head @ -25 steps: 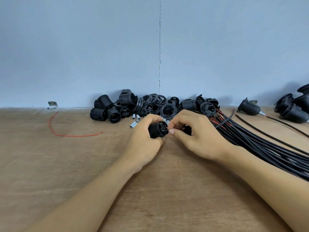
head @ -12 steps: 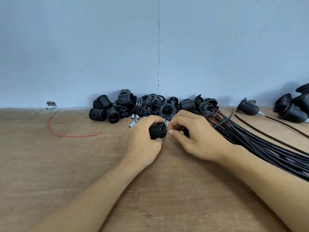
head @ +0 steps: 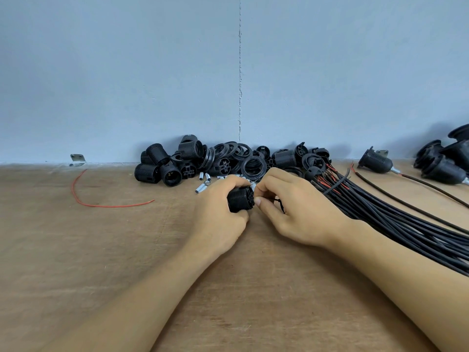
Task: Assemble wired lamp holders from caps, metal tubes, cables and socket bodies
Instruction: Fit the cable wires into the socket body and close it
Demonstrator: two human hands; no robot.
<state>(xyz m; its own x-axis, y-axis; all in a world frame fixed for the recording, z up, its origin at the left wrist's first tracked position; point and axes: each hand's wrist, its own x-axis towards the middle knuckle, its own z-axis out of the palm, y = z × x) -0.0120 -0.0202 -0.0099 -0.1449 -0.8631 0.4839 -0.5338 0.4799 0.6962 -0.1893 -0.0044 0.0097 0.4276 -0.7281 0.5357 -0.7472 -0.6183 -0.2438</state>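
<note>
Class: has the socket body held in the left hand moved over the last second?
No. The socket body stays just in front of the parts pile, gripped by the left hand, with no clear shift.

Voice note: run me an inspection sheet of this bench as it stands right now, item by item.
Surface: bare wooden benchtop, worn grain.
Job's things: socket body in hand; pile of black socket parts against the wall; metal tubes loose in front of it; wired lamp holders lying far right.
Clutter: loose red wire; metal bracket at the wall's foot.
Grippers: left hand grips the socket body; right hand pinches a thin black wire at the body's end.
Cables: black cable bundle fanned along the right, red cores showing at its ends.
Surroundings: blue-grey wall with a vertical seam.
</note>
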